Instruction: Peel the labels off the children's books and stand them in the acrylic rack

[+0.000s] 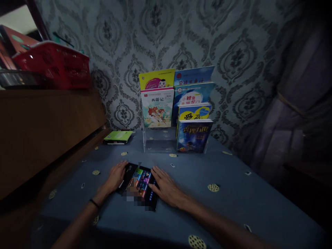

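Note:
A dark book (145,181) with small colourful pictures lies tilted on the table in front of me, partly hidden by pixelation. My left hand (116,176), with a black band on its wrist, closes on the book's left edge. My right hand (167,188) holds the right side, its thumb over the printed face and its fingers along the edge. Behind the book stands a clear rack (158,141) with several books in tiers. Among them are a white picture book (158,109) on the left and a dark blue book (193,136) at the lower right front.
A green-covered book (119,136) lies atop a dark item at the table's back left. The blue tablecloth (207,211) has yellow prints. A brown cabinet (46,131) on the left bears a red basket (62,65) and a metal bowl (18,79). A curtain (290,90) hangs right.

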The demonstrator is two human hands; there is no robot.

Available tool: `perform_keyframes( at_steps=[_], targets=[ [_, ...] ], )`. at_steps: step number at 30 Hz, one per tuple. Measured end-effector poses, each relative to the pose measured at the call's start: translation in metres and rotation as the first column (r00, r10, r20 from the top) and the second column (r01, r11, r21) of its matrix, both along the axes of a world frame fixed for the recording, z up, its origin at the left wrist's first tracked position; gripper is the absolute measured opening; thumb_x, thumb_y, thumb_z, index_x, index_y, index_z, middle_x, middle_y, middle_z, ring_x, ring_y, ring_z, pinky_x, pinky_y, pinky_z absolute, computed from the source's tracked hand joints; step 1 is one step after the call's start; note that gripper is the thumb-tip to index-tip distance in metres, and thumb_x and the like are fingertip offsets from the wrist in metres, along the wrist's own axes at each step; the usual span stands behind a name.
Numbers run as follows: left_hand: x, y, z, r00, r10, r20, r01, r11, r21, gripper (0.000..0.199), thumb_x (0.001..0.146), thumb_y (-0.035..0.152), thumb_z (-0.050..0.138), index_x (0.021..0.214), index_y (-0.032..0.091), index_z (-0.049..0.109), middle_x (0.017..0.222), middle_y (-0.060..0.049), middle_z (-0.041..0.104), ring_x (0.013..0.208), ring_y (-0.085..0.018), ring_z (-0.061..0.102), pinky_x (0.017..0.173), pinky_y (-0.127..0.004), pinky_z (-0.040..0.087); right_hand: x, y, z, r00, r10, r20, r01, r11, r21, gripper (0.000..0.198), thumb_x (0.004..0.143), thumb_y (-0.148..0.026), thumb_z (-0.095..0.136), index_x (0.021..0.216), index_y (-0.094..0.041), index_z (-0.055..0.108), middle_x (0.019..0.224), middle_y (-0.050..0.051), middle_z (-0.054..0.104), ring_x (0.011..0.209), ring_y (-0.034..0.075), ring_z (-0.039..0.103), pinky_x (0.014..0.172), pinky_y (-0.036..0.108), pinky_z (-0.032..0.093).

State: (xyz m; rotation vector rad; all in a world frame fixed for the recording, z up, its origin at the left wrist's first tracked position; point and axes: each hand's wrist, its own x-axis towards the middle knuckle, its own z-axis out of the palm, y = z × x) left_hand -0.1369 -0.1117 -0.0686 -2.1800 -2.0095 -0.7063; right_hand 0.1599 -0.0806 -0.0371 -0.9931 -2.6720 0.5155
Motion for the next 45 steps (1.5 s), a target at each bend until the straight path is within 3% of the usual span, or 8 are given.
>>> perform_keyframes(
  at_steps=[8,11,14,19,28,31,39,45],
  targets=[
    [0.012,-0.007,0.013,0.991,0.016,-0.134,-0.020,0.999,-0.034,0.041,0.098,0.017,0.037,0.129,0.017,0.064,0.148,-0.016,0.057,0.138,-0.033,0.052,0.116,-0.059,0.040,0.001,0.001,-0.005,1.000,0.009,-0.028,-0.007,0.998,0.070,0.069,0.102,-0.047,0.047,0.155,-0.004,0.039,0.163,0.023,0.028,0.154,0.033,0.024,0.125,0.056,0.028],
    [0.020,-0.012,0.028,0.972,-0.072,-0.225,0.050,0.994,-0.102,0.041,0.097,0.012,0.040,0.130,0.020,0.063,0.139,-0.013,0.064,0.127,-0.029,0.061,0.114,-0.053,0.045,0.001,0.000,-0.005,0.999,0.048,-0.011,-0.046,0.990,0.130,0.061,0.102,-0.038,0.049,0.152,-0.003,0.044,0.161,0.022,0.034,0.153,0.034,0.027,0.125,0.058,0.027],
    [0.027,-0.020,0.041,0.968,-0.201,-0.148,0.163,0.959,-0.231,0.038,0.102,0.029,0.047,0.138,0.026,0.058,0.144,-0.010,0.060,0.135,-0.029,0.055,0.113,-0.050,0.046,0.003,0.002,-0.008,0.990,0.138,-0.026,-0.130,0.971,0.199,0.050,0.102,-0.028,0.046,0.148,-0.009,0.050,0.157,0.019,0.044,0.150,0.031,0.035,0.124,0.057,0.030],
    [0.035,-0.034,0.053,0.910,-0.414,-0.001,0.375,0.825,-0.422,0.091,0.080,0.075,0.064,0.157,0.037,0.035,0.166,-0.009,0.033,0.154,-0.037,0.027,0.123,-0.064,0.025,0.007,0.006,-0.018,0.974,0.215,-0.071,-0.197,0.958,0.208,0.051,0.102,-0.030,0.045,0.149,-0.010,0.050,0.156,0.019,0.045,0.149,0.031,0.037,0.122,0.056,0.035],
    [0.034,-0.034,0.049,0.858,-0.514,-0.024,0.439,0.756,-0.485,0.108,0.077,0.076,0.067,0.162,0.032,0.018,0.167,-0.016,0.027,0.153,-0.044,0.023,0.119,-0.072,0.025,0.018,0.006,-0.018,0.965,0.251,-0.069,-0.221,0.930,0.292,0.052,0.100,-0.025,0.049,0.151,-0.013,0.047,0.159,0.015,0.041,0.150,0.029,0.035,0.118,0.050,0.043],
    [0.034,-0.036,0.049,0.852,-0.521,-0.059,0.444,0.777,-0.447,0.113,0.075,0.076,0.069,0.163,0.032,0.014,0.166,-0.017,0.030,0.153,-0.043,0.025,0.119,-0.071,0.025,0.018,0.006,-0.016,0.962,0.268,-0.049,-0.239,0.918,0.316,0.053,0.100,-0.027,0.052,0.150,-0.011,0.048,0.160,0.016,0.040,0.150,0.030,0.034,0.117,0.049,0.044],
    [0.044,-0.054,0.065,0.731,-0.590,-0.342,0.533,0.807,-0.254,0.060,0.100,0.051,0.053,0.145,0.012,0.046,0.139,-0.018,0.064,0.132,-0.033,0.059,0.100,-0.048,0.057,0.019,0.003,-0.008,0.914,0.394,-0.095,-0.373,0.909,0.184,0.063,0.101,-0.049,0.052,0.152,-0.011,0.045,0.159,0.018,0.041,0.152,0.030,0.031,0.120,0.054,0.037],
    [0.059,-0.059,0.067,0.747,-0.522,-0.412,0.558,0.829,-0.039,0.034,0.106,0.038,0.043,0.117,0.010,0.060,0.116,-0.013,0.076,0.110,-0.027,0.073,0.085,-0.038,0.065,0.023,-0.002,-0.003,0.837,0.450,-0.311,-0.471,0.882,0.008,0.074,0.096,-0.062,0.054,0.153,-0.016,0.044,0.155,0.015,0.048,0.149,0.027,0.039,0.123,0.053,0.032]
  ],
)
